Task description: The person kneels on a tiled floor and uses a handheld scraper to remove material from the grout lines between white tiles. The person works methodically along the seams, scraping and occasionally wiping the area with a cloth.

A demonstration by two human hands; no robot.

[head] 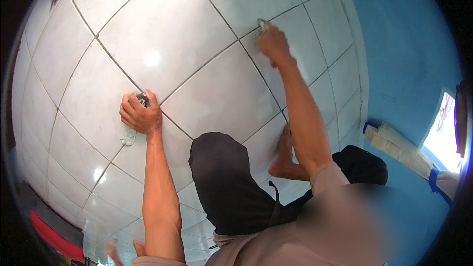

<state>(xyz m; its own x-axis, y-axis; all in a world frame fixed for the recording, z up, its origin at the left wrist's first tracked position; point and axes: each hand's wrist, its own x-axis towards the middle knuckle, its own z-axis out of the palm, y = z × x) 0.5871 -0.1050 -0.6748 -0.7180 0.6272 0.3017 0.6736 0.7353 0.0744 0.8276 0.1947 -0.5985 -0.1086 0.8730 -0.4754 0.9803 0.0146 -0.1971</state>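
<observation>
White glossy floor tiles (166,37) with dark grout lines lie before me. My left hand (142,116) presses on the floor beside a grout line, its fingers curled over a small black object (142,99) that is mostly hidden. Below that palm, a pale, whitish piece (128,138) sticks out over the tile; whether it joins the black object is not clear. Farther forward and to the right, my right hand (274,46) grips a small whitish object (264,24) against a grout line. Blur and the fingers hide what kind of thing it is.
A blue wall (399,44) with a pale skirting strip bounds the floor on the right. Near it are a beige bundle (399,142) with blue ends and a bright opening (441,129). My black-clad knee (220,155) is close below. Red material (55,236) shows at lower left.
</observation>
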